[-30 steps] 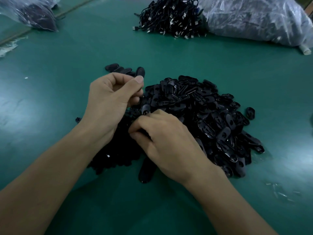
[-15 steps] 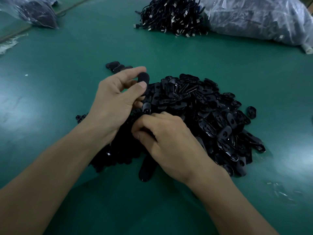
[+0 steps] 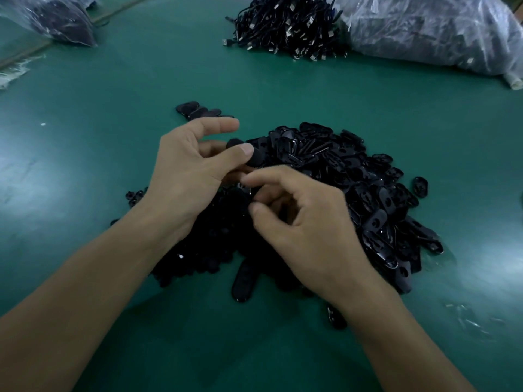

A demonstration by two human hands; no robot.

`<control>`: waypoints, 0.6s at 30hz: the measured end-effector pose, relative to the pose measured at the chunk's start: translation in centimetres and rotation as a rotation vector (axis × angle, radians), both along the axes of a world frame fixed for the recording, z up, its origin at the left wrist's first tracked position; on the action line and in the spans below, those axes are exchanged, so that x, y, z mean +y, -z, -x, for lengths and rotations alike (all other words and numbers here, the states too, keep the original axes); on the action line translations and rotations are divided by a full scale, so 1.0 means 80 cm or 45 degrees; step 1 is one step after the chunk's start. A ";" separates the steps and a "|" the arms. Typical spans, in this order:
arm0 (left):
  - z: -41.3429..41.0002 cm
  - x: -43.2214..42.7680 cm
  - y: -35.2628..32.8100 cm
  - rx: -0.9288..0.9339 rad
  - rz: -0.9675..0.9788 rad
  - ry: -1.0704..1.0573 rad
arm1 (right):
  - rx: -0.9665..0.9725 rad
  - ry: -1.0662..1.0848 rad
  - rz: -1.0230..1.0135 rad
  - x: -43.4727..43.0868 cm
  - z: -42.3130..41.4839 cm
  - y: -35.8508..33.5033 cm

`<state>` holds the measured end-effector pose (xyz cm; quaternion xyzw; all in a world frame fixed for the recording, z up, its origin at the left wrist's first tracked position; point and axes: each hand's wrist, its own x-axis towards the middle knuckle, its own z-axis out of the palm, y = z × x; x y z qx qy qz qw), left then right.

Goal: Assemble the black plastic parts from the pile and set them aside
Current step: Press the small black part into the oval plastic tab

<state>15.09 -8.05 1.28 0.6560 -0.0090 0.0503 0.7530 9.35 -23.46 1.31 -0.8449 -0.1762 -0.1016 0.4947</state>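
The left hand's thumb presses a small rounded black part against the curled middle fingers, while its index finger stands straight and free above; so the left hand holds 1 piece, lifted just over the near left edge of the pile. The right hand sits just beside it, fingers curled, with index tip and thumb tip drawn close together right below the left thumb; whether they pinch a second piece I cannot tell, since everything between them is dark against the dark heap.

My reading is that this is the mating step: 1 half is gripped and the other is being picked or lined up. The next move probably calls for turning the 2 halves so their outlines match, pressing them together, then carrying the joined piece to the short row of set-aside parts lying just beyond the left hand; most of the pile looks unassembled, so the task is early.

Further out, 1 long oval black piece lies on the green table at the pile's near edge, and 1 loose part sits just right of the heap; at the far side lie a bundle of black cables, a large plastic bag touching it, and another bag at far left.
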 end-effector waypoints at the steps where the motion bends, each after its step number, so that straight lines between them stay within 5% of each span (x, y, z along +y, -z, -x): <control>1: 0.001 -0.001 0.001 -0.004 -0.029 0.014 | 0.007 0.033 -0.042 -0.006 -0.001 -0.001; 18: 0.032 -0.017 -0.019 -0.174 -0.098 0.161 | 0.361 0.065 -0.828 -0.047 -0.013 -0.015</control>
